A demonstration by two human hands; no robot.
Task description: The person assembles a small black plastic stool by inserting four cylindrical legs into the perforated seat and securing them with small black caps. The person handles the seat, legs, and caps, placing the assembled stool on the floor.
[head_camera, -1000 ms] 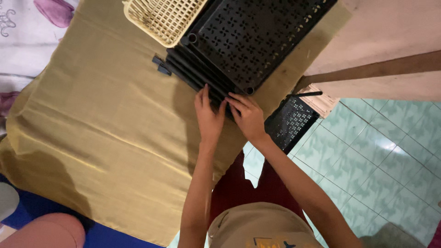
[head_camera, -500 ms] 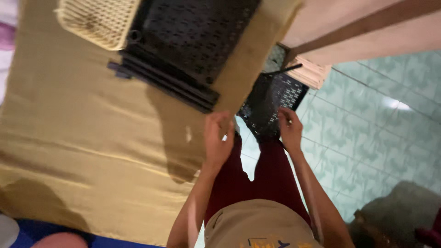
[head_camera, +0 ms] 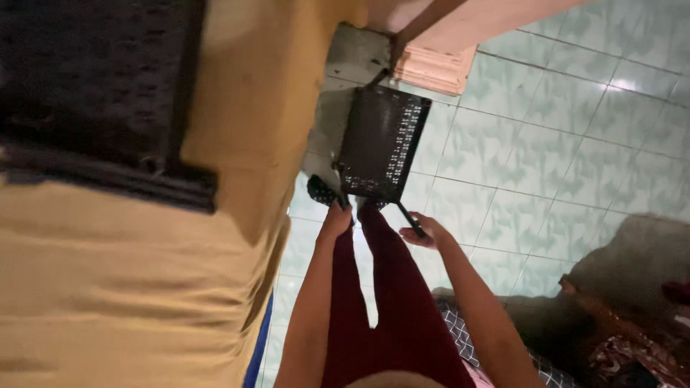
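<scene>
A black perforated plastic panel [head_camera: 381, 140] stands tilted on the green tiled floor [head_camera: 546, 165] beside the bed. My left hand [head_camera: 336, 220] reaches down and grips its lower left corner. My right hand [head_camera: 425, 231] closes on a thin black leg [head_camera: 408, 218] that sticks out from the panel's lower right corner. My legs in dark red trousers [head_camera: 388, 302] stand just below the panel, between my two arms.
A bed with a tan sheet [head_camera: 108, 287] fills the left side. More black perforated panels [head_camera: 93, 86] lie stacked on it. A pale door-frame base [head_camera: 431, 68] stands behind the panel. A checkered cloth [head_camera: 460, 327] and a dark heap [head_camera: 632, 287] lie on the floor at right.
Both hands left the stacked panels on the bed, dropped toward the floor and took hold of the black panel there. The view swung right and down.
</scene>
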